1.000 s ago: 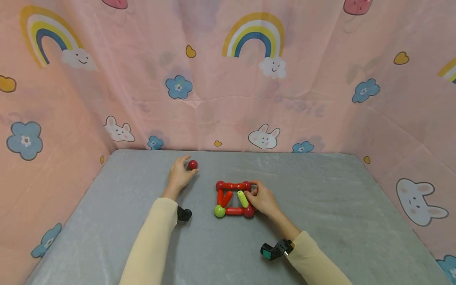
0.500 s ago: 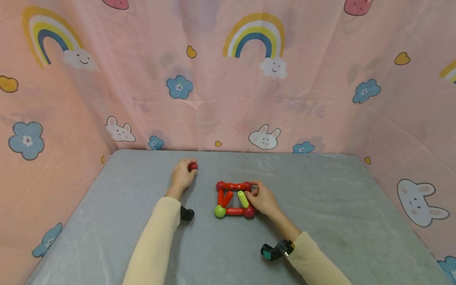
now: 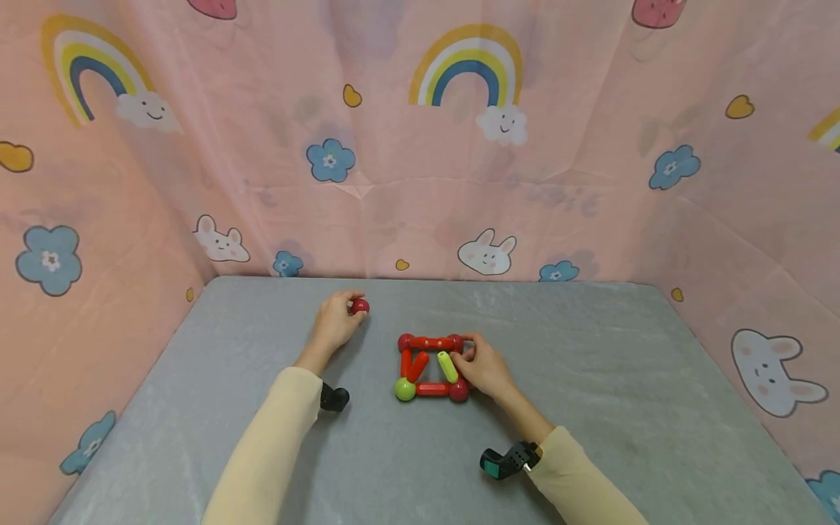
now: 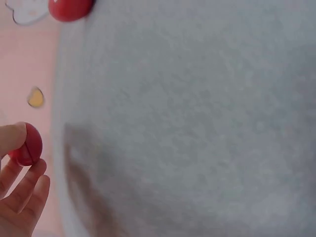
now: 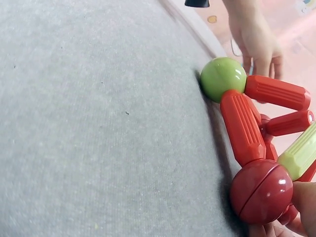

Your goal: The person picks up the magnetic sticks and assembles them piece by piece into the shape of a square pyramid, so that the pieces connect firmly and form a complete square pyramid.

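My left hand (image 3: 345, 309) pinches a small red ball (image 3: 359, 307) between thumb and fingers at the back of the grey table (image 3: 590, 379). The left wrist view shows that ball (image 4: 28, 144) at my fingertips (image 4: 22, 182). A flat square of red rods (image 3: 429, 342) with balls at the corners lies mid-table, with a green ball (image 3: 405, 389) front left and a red ball (image 3: 459, 391) front right. My right hand (image 3: 464, 356) holds its right side, fingers at a yellow-green rod (image 3: 448, 366). In the right wrist view the green ball (image 5: 222, 78), a red rod (image 5: 242, 126) and the red ball (image 5: 260, 191) are close.
Pink printed curtain (image 3: 420, 182) walls the table at the back and on both sides. Black wrist cameras sit on my left forearm (image 3: 335, 398) and right forearm (image 3: 502, 461). Another red ball (image 4: 70, 7) shows at the top of the left wrist view.
My left hand's fingers have curled round the small red ball, which it only touched before, and carried it slightly to the right. The right hand and the square have stayed put.
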Available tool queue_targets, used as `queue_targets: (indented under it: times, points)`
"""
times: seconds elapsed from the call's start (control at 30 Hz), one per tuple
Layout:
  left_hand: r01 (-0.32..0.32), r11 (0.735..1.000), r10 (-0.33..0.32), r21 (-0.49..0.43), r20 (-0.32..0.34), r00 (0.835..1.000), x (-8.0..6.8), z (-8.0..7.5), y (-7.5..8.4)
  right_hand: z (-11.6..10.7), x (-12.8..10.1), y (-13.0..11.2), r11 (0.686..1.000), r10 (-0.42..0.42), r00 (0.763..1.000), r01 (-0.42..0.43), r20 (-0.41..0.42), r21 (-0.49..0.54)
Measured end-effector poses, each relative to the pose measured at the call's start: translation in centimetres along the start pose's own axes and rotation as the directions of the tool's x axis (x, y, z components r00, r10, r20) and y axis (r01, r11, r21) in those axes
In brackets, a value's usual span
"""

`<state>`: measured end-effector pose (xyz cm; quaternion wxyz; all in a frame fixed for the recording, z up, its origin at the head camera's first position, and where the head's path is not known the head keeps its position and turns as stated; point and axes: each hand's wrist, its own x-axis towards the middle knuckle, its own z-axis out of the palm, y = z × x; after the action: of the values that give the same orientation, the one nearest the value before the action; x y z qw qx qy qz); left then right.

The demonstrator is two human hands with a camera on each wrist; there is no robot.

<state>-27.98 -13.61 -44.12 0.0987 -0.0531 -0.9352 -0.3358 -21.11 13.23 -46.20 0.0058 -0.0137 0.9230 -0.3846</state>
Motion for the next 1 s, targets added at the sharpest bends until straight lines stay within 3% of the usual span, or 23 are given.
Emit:
queue_targets:
  times: [0.3,0.5,0.73,1.0]
  points:
    - [-0.161,0.985,0.165,-0.065,0.062,0.984,-1.2,-0.7,3.3,-0.1,-0.1,0.1,1.000,-0.005,1.000,0.005,0.000,0.017]
    - [-0.228,0.969,0.236,-0.094,0.091,0.967,-2.1,-1.0,5.5,-0.1,-0.1,0.1,1.000,-0.007,1.000,0.007,-0.004,0.010]
    - [-0.344,0.927,0.361,-0.149,0.107,0.926,-3.1,-0.9,7.2,0.0,0.1,0.0,1.000,-0.004,1.000,0.005,-0.006,0.006]
    - [-0.392,0.895,0.426,-0.215,0.146,0.893,-4.2,-0.7,8.7,0.1,0.1,0.0,1.000,0.006,1.000,-0.006,-0.009,0.010]
